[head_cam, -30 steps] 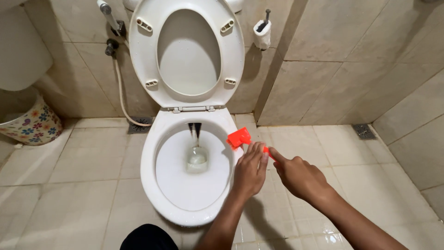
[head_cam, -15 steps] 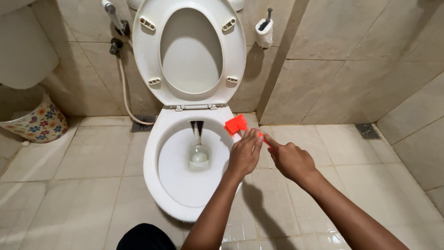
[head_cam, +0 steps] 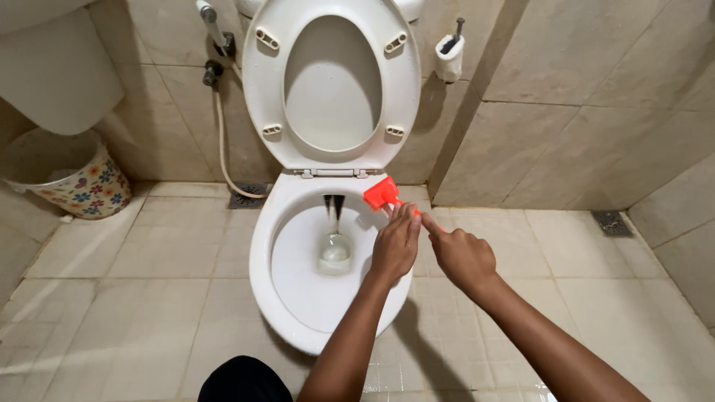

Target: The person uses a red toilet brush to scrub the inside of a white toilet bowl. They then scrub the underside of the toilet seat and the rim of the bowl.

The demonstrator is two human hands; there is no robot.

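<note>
Item: orange brush (head_cam: 381,193), lying over toilet bowl (head_cam: 298,313) rim, right side. L hand (head_cam: 396,246) and R hand (head_cam: 462,257) both closing grip on its handle (mostly hidden). Seat (head_cam: 331,82) standing raised; floral bin (head_cam: 71,179) sitting at left.

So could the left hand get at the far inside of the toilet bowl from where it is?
Probably yes. The left hand is at the rim of the toilet bowl, with the right hand on an orange brush; the seat is up and nothing blocks the way.
</note>
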